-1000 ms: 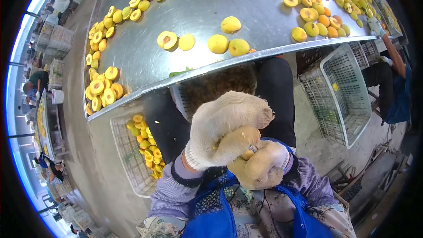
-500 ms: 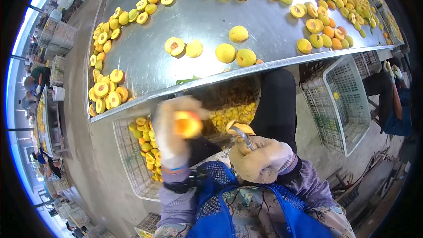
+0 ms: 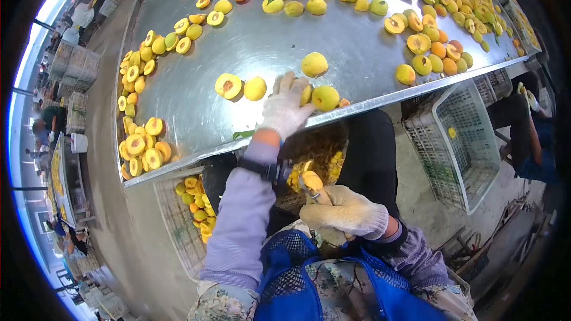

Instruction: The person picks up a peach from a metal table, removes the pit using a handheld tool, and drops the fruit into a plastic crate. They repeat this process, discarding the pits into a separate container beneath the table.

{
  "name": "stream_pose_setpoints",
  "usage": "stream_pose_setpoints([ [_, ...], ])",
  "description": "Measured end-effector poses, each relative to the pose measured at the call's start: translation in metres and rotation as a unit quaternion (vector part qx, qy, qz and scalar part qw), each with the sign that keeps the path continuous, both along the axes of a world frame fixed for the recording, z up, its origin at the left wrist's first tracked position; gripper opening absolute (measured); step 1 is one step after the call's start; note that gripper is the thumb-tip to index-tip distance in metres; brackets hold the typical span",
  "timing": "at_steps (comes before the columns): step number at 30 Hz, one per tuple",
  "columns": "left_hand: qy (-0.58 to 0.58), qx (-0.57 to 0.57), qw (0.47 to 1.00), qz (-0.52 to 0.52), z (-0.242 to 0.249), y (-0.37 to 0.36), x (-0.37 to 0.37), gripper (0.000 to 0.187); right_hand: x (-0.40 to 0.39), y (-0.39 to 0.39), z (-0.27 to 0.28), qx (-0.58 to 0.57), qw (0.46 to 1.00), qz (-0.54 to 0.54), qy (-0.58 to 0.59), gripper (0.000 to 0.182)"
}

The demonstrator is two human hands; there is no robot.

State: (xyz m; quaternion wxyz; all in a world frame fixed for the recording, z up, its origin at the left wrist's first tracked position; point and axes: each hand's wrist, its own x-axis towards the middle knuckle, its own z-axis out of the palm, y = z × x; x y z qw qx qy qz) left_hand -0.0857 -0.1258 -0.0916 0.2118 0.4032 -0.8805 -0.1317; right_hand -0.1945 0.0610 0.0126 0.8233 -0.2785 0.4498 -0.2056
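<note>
In a pale work glove, my left hand (image 3: 285, 107) reaches onto the metal table, its fingers and thumb around a yellow peach (image 3: 306, 94) that they partly cover. Right beside it lies another whole peach (image 3: 325, 98), with one more peach (image 3: 314, 65) just beyond. To the left are a whole peach (image 3: 255, 88) and a cut half (image 3: 228, 86) showing its brown centre. Low over my lap, my gloved right hand (image 3: 342, 211) is closed on a curved metal pitting tool (image 3: 309, 189). A yellow piece of peach (image 3: 312, 180) sits at the tool's tip.
The table's raised metal rim (image 3: 351, 107) runs above my knees. Below left stands a crate (image 3: 175, 226) of peach halves; yellow pieces lie between my legs. A plastic crate (image 3: 470, 142) stands tilted at right, near another person's legs (image 3: 511, 113). Peaches line the table's left edge.
My left hand, blurred near the left crate with a cut peach half, has moved up onto the table to a whole peach. The peach half has left it. My right hand has turned slightly, still gripping the tool.
</note>
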Motion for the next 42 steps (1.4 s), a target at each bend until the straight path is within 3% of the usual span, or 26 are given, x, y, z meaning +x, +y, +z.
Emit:
stream_pose_setpoints([
  [2, -0.158, 0.106, 0.982, 0.004, 0.001, -0.017, -0.012, 0.047, -0.005, 0.003, -0.005, -0.003, 1.0, -0.015, -0.011, 0.039],
  [3, -0.158, 0.106, 0.982, 0.001, 0.001, -0.019, -0.01, 0.047, -0.007, 0.005, -0.012, -0.012, 1.0, -0.02, -0.012, 0.038],
  [4, 0.046, 0.347, 0.936, 0.034, 0.012, -0.016, -0.004, 0.047, -0.009, 0.007, -0.015, -0.02, 0.999, -0.026, -0.015, 0.037],
  [5, 0.244, 0.551, 0.795, 0.066, 0.025, -0.01, 0.0, 0.048, -0.009, 0.006, -0.015, -0.019, 0.999, -0.029, -0.017, 0.037],
  [6, 0.332, 0.562, 0.755, 0.062, 0.039, 0.006, 0.006, 0.048, -0.009, 0.002, -0.014, -0.034, 0.997, -0.053, 0.048, 0.037],
  [7, 0.33, 0.563, 0.755, 0.066, 0.049, 0.021, 0.012, 0.048, -0.008, -0.002, -0.013, -0.048, 0.99, -0.075, 0.112, 0.037],
  [8, 0.353, 0.568, 0.743, 0.031, 0.056, 0.035, 0.019, 0.047, -0.009, -0.009, -0.01, -0.057, 0.981, -0.021, 0.182, 0.034],
  [9, 0.376, 0.572, 0.729, -0.003, 0.065, 0.049, 0.024, 0.047, -0.006, -0.01, -0.01, -0.055, 0.982, -0.018, 0.18, 0.034],
  [11, 0.329, 0.51, 0.793, -0.041, 0.088, 0.074, 0.029, 0.04, -0.003, -0.009, -0.006, -0.174, 0.946, -0.024, 0.272, 0.029],
  [12, 0.285, 0.486, 0.826, 0.002, 0.09, 0.08, 0.032, 0.042, -0.006, -0.013, 0.007, -0.112, 0.959, -0.003, 0.26, 0.026],
  [13, 0.285, 0.486, 0.826, 0.005, 0.089, 0.083, 0.035, 0.042, -0.003, -0.01, 0.006, -0.111, 0.96, -0.001, 0.258, 0.026],
  [15, 0.419, 0.519, 0.743, 0.05, 0.086, 0.086, 0.042, 0.045, 0.002, -0.003, 0.006, -0.227, 0.947, -0.143, 0.176, 0.026],
  [16, 0.394, 0.49, 0.776, 0.056, 0.09, 0.09, 0.043, 0.048, -0.002, -0.005, 0.006, -0.198, 0.957, -0.073, 0.198, 0.027],
  [20, 0.417, 0.499, 0.759, 0.032, 0.1, 0.102, 0.047, 0.044, 0.006, 0.003, 0.006, -0.236, 0.934, -0.038, 0.267, 0.028],
  [22, 0.344, 0.428, 0.835, 0.036, 0.114, 0.112, 0.043, 0.041, 0.011, 0.008, -0.007, -0.313, 0.902, -0.09, 0.284, 0.029],
  [23, 0.344, 0.428, 0.835, 0.036, 0.116, 0.111, 0.045, 0.041, 0.009, 0.008, -0.005, -0.313, 0.902, -0.09, 0.284, 0.029],
  [25, 0.245, 0.371, 0.895, 0.043, 0.12, 0.11, 0.05, 0.039, 0.006, 0.004, 0.006, -0.255, 0.906, 0.004, 0.337, 0.03],
  [27, 0.237, 0.388, 0.887, 0.084, 0.119, 0.108, 0.049, 0.039, 0.006, 0.007, 0.007, -0.247, 0.917, -0.001, 0.313, 0.029],
  [30, 0.419, 0.464, 0.776, 0.084, 0.105, 0.105, 0.054, 0.047, 0.004, 0.009, 0.015, -0.238, 0.933, -0.003, 0.27, 0.028],
  [35, 0.432, 0.469, 0.768, 0.051, 0.114, 0.118, 0.055, 0.046, 0.008, 0.012, 0.013, -0.259, 0.944, -0.063, 0.196, 0.027],
  [37, 0.436, 0.456, 0.774, 0.046, 0.115, 0.122, 0.054, 0.043, 0.009, 0.014, 0.006, -0.356, 0.893, -0.071, 0.266, 0.025],
  [39, 0.253, 0.351, 0.901, 0.034, 0.119, 0.125, 0.054, 0.049, 0.008, 0.016, -0.011, -0.354, 0.891, -0.056, 0.278, 0.025],
  [40, 0.202, 0.296, 0.933, 0.038, 0.118, 0.123, 0.056, 0.052, 0.008, 0.016, -0.015, -0.355, 0.889, -0.04, 0.288, 0.024],
  [42, 0.173, 0.304, 0.935, 0.06, 0.121, 0.121, 0.052, 0.051, 0.009, 0.015, -0.012, -0.342, 0.886, -0.032, 0.311, 0.025],
])
